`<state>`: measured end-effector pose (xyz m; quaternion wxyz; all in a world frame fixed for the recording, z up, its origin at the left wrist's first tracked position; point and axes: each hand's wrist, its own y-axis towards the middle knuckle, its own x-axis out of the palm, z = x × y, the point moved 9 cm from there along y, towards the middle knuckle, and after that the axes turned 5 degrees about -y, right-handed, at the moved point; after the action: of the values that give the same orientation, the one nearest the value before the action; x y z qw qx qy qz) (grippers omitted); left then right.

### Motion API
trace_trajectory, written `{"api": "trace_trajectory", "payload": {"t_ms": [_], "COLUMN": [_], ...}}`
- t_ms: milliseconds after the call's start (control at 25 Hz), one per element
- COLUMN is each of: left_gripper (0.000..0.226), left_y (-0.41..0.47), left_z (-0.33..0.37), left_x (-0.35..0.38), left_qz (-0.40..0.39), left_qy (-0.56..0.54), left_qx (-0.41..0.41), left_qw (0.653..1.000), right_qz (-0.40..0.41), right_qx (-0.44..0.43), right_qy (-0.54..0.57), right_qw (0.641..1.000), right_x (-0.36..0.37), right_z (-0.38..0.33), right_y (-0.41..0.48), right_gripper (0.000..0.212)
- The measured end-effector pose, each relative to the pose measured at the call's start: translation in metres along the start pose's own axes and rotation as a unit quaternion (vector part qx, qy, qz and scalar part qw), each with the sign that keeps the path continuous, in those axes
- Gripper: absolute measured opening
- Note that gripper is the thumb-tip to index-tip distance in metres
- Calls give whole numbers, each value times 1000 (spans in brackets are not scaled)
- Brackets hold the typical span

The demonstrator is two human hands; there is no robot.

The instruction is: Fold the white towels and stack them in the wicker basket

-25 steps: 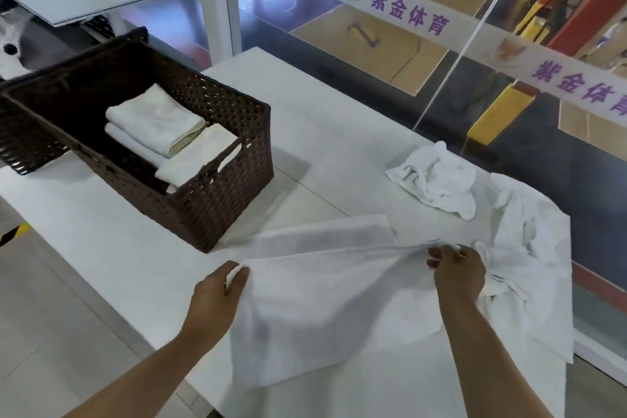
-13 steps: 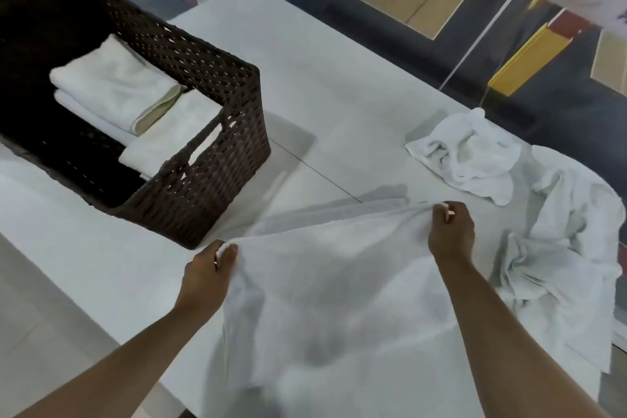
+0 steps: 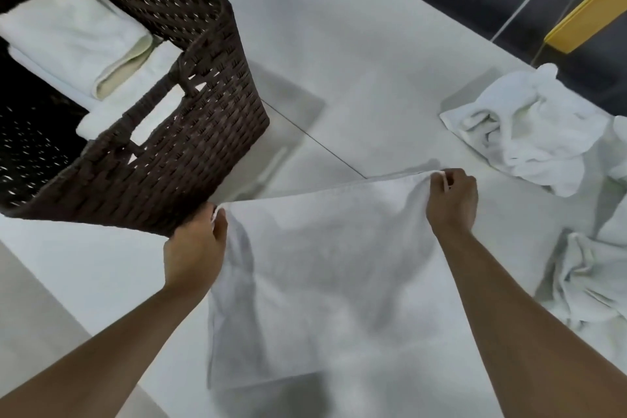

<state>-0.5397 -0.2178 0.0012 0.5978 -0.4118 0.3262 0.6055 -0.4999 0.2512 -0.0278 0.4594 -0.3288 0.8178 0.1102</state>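
The towel (image 3: 325, 282) is hanging over the table (image 3: 356, 61); you are pinching one top corner in your left hand (image 3: 195, 248), the other in your right hand (image 3: 451, 202).

A smooth white tabletop (image 3: 356, 61) with a thin dark seam is stretching across the view, while a long yellow block (image 3: 590, 15) is lying on the dark floor (image 3: 488, 0) beyond.

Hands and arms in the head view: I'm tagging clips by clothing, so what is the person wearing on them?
Nothing that shows. The left hand and right hand are ungloved, and the left forearm and right forearm are uncovered to the frame's edge: no sleeve or cuff. No watch, bracelet or ring is visible, though the picture is too soft for fine jewellery.
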Motion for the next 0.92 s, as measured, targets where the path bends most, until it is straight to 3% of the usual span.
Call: {"api": "trace_trajectory", "payload": {"t_ms": [200, 400, 560, 760, 920], "left_gripper": [10, 8, 13, 25, 20], "left_y": [4, 9, 8, 5, -2], "left_z": [6, -4, -9, -12, -17], "left_x": [12, 23, 24, 29, 32], "left_qz": [13, 7, 24, 0, -49], "left_qy": [109, 126, 127, 116, 87], "left_qx": [87, 93, 95, 88, 65], "left_qw": [990, 988, 987, 989, 993], "right_qz": [8, 16, 97, 166, 54], "right_qx": [-100, -139, -149, -191, -190], "right_qy": [-54, -133, -205, -147, -213], "right_qw": [993, 981, 962, 956, 957], "right_x": [17, 34, 30, 6, 32], "right_z": [-20, -24, -26, -37, -13], "right_y": [9, 19, 15, -42, -158], "right_gripper": [16, 14, 24, 20, 48]}}
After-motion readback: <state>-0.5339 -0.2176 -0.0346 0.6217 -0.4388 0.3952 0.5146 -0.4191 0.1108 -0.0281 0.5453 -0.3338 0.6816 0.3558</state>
